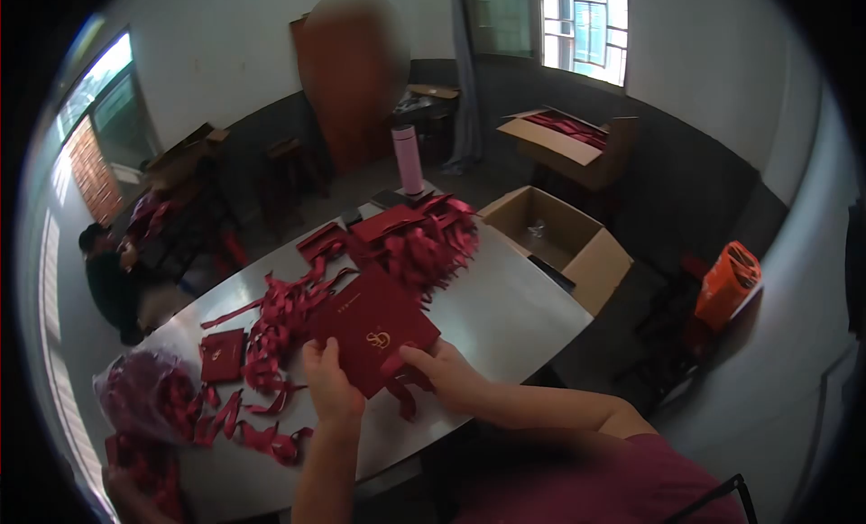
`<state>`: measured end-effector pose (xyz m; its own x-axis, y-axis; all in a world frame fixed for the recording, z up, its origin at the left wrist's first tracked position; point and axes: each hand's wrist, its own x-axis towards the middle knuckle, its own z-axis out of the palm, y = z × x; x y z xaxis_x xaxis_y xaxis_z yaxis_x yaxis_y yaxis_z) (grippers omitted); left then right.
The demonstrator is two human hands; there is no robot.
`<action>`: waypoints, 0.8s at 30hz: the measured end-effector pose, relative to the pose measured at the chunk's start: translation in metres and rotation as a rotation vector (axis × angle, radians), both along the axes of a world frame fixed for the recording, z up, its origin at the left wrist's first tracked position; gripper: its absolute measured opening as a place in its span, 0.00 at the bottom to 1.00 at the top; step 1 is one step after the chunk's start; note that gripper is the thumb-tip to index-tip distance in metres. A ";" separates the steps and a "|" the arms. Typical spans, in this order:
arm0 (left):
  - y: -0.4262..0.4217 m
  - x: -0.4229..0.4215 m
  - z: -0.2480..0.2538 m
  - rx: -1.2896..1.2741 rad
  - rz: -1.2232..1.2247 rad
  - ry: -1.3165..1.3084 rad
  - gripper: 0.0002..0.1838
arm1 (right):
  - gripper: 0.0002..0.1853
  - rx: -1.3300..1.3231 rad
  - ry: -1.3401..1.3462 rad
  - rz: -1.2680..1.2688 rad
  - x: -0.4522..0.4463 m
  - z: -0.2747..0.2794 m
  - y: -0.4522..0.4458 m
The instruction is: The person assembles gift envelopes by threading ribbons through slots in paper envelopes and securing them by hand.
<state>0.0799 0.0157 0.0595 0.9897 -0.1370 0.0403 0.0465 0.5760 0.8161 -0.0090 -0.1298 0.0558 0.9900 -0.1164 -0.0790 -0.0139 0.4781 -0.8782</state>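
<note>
Between my two hands is a flat dark red gift bag (370, 317) with a gold logo, tilted above the table. My left hand (334, 384) is closed on its lower left edge. My right hand (446, 371) grips the lower right edge, thumb on the front, and a red ribbon hangs just below it. Left of the bag, a heap of loose red ribbons (269, 335) spreads over the white table (519, 312). A smaller red piece with a gold mark (223, 355) lies beside that heap. Beyond the bag is a stack of red bags (383, 225) with many ribbons hanging off.
A pink bottle (408, 160) stands at the table's far edge. An open cardboard box (550, 231) is by the right side, and another box (568, 141) holds red items. A clear plastic bag (149, 393) sits at the left edge. Another person (113, 285) is at far left.
</note>
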 end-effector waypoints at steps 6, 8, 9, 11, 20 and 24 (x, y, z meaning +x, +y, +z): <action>-0.011 0.018 0.011 -0.068 -0.119 -0.088 0.08 | 0.19 0.066 -0.071 -0.100 0.002 0.022 -0.010; -0.017 0.021 0.014 -0.042 -0.135 -0.152 0.07 | 0.20 0.046 -0.073 -0.183 0.003 0.024 -0.019; -0.021 0.017 0.020 -0.043 -0.145 -0.145 0.07 | 0.19 0.009 -0.070 -0.199 0.006 0.021 -0.027; -0.028 0.008 0.035 -0.060 -0.249 -0.179 0.09 | 0.18 -0.042 -0.035 -0.184 0.005 0.025 -0.046; -0.009 0.045 0.018 0.116 -0.026 -0.038 0.13 | 0.26 0.061 -0.403 -0.472 0.085 0.110 -0.134; -0.005 0.050 0.011 0.204 0.081 0.005 0.11 | 0.32 0.068 -0.328 -0.524 0.155 0.119 -0.146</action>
